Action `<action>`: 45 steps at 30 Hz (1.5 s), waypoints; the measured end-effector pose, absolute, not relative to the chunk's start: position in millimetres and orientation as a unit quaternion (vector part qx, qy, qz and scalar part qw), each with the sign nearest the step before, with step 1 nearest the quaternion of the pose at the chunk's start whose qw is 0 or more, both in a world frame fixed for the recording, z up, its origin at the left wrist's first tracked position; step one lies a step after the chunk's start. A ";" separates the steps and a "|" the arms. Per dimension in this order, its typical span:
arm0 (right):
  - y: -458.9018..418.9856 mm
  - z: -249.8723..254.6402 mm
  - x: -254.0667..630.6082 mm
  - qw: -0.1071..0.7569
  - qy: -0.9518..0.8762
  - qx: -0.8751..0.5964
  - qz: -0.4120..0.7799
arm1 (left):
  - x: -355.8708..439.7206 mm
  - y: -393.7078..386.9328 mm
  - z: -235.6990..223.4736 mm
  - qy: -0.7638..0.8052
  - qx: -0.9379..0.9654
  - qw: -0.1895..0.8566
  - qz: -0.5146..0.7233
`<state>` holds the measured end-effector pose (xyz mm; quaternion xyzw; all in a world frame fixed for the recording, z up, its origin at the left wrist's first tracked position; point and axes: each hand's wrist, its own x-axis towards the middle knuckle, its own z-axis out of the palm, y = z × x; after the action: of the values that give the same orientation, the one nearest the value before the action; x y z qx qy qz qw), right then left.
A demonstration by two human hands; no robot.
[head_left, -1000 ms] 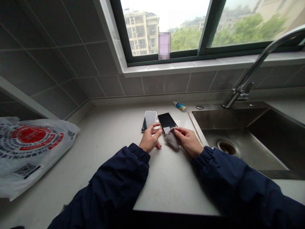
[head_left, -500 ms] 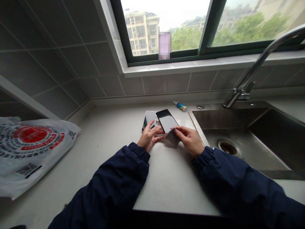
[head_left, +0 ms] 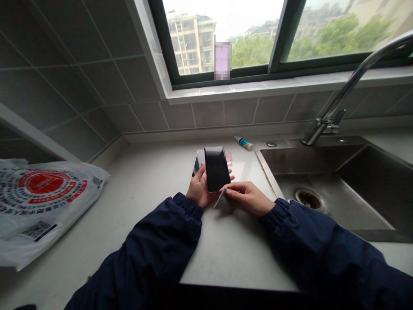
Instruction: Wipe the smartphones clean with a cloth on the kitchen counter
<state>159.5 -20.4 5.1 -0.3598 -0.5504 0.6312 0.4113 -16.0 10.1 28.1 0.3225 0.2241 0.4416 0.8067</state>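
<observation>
A black-screened smartphone (head_left: 217, 169) rests in my left hand (head_left: 198, 189), thumb along its left edge and fingertips showing past its right side. My right hand (head_left: 250, 197) pinches a small grey cloth (head_left: 222, 199) just below the phone's lower right corner. Behind the held phone, a second phone (head_left: 198, 160) lies on the counter, partly covered. To the right of the held phone, a small clear and pink item (head_left: 229, 158) peeks out; its kind is unclear.
A tube with a white nozzle (head_left: 244, 143) lies by the back wall. To the right are the steel sink (head_left: 303, 183) and its faucet (head_left: 332, 101). A white plastic bag with red print (head_left: 48, 202) sits on the left of the counter (head_left: 151, 172).
My left hand has taken hold of the black-screened phone, now upright and shifted left over the second phone. The grey cloth has moved slightly left and down with my right hand.
</observation>
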 end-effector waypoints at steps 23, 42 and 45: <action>4.1 14.2 186.2 0.673 -0.304 -0.461 0.493 | -25.4 10.8 26.4 0.255 0.318 0.824 0.394; -15.8 8.8 176.3 0.336 -0.807 -0.468 0.131 | -21.5 6.3 18.0 0.166 0.361 0.878 0.268; -16.5 8.6 176.2 0.326 -0.814 -0.468 0.110 | -22.4 8.1 15.4 0.143 0.360 0.884 0.260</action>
<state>176.2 -16.5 8.6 -0.4684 -0.8140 0.1100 0.3256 -22.4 8.1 15.4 0.3600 0.1432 0.2601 0.8844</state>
